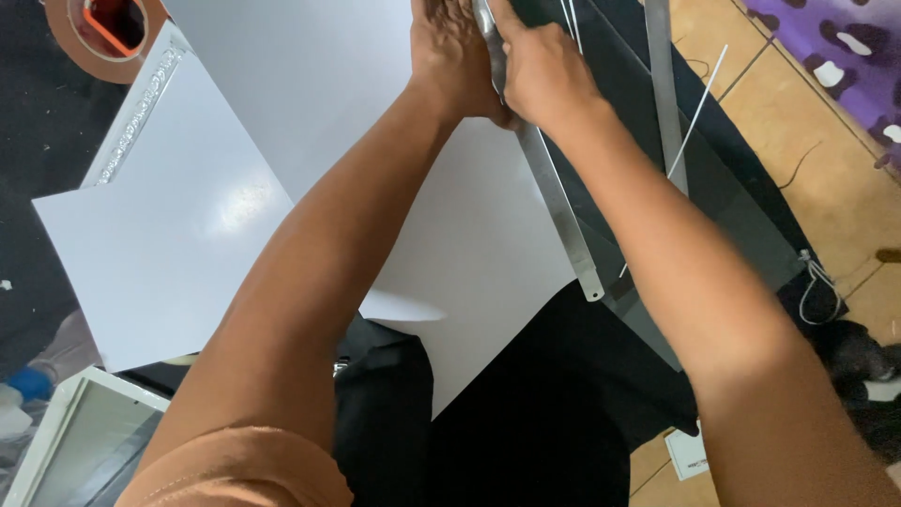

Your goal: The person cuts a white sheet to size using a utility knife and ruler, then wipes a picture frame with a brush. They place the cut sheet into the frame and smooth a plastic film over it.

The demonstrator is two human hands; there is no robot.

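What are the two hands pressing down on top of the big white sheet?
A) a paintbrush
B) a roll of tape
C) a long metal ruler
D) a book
C: the left hand and right hand press together on a long metal ruler that runs slantwise along the edge of the white sheet.

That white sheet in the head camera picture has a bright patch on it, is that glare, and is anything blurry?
Head view: yes, a soft glare spot sits on the left white sheet; the forearms cast a faint shadow on the larger white sheet; the left hand and right hand on the metal ruler are slightly soft and cut off by the top edge; the near sleeve is blurred.
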